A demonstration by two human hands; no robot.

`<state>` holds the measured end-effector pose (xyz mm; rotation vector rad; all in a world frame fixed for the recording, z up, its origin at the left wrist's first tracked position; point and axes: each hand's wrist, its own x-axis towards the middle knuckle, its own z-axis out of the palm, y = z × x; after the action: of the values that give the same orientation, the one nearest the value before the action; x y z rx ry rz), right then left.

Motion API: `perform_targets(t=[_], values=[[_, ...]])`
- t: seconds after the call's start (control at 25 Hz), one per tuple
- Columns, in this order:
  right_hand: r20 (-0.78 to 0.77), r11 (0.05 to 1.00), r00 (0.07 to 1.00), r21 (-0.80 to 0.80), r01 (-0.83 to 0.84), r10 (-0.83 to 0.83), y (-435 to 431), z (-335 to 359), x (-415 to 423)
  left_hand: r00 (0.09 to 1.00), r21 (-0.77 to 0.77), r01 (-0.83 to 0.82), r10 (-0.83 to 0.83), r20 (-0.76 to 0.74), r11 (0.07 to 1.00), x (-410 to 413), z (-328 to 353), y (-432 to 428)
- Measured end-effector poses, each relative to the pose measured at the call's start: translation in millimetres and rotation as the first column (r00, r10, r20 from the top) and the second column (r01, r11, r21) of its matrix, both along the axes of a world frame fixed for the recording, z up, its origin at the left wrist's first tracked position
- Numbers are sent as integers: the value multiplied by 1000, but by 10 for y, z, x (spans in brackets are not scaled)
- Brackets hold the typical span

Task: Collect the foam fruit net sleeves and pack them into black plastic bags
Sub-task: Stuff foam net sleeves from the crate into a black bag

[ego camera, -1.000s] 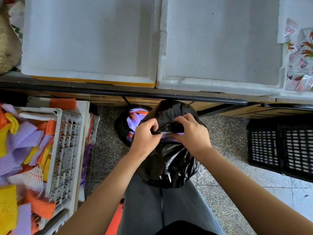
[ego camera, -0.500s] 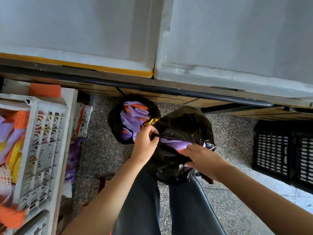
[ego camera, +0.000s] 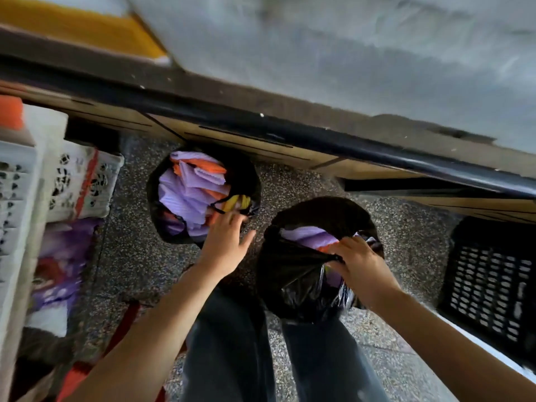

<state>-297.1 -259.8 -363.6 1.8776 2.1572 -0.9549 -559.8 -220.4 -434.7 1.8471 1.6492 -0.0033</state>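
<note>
No text, label or number is readable on anything here.

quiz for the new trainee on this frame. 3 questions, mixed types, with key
1. True or false: the right hand grips the mouth of the right black bag.
2. The left hand is: A) gripping a white crate; B) open, fingers spread, by the left black bag; C) inside the right black bag.
3. Fill in: most foam net sleeves showing in the left black bag are ___ in colour.
Key: 1 true; 2 B; 3 purple.
</note>
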Motion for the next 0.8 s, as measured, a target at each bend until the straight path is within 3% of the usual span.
perform_targets(t=[0.24, 0.32, 0.44, 0.52, 0.56, 0.6, 0.68, 0.8], values=[[115, 986, 992, -157, 62, -44, 250, -1011, 24, 990, -133, -50, 32, -138, 990, -191, -709, -5], [125, 973, 992, -230, 12, 17, 337, -1281, -15, 989, -191, -30, 1, -151, 981, -211, -885, -16], [98, 967, 995, -249, 52, -28, 441, -1451, -126, 993, -192, -51, 29, -114, 980, -224, -1006, 4], [240, 989, 970, -149, -16, 51, 501, -1473, -324, 992, -84, -115, 111, -54, 990, -268, -949, 7], [231, 998, 971, -14, -65, 66, 517, -1490, -461, 986, 24, -165, 165, -9, 986, -291, -877, -32], [136, 987, 983, 83, -135, 123, 555, -1466, -644, 973, 137, -229, 225, 43, 964, -331, -793, -105], [-142, 990, 981, 68, -126, 135, 606, -1453, -1061, 917, 287, -398, 369, 150, 871, -462, -654, -250], [-284, 961, 958, -275, -34, -47, 714, -1577, -1692, 759, 249, -651, 616, 213, 717, -745, -697, -314]])
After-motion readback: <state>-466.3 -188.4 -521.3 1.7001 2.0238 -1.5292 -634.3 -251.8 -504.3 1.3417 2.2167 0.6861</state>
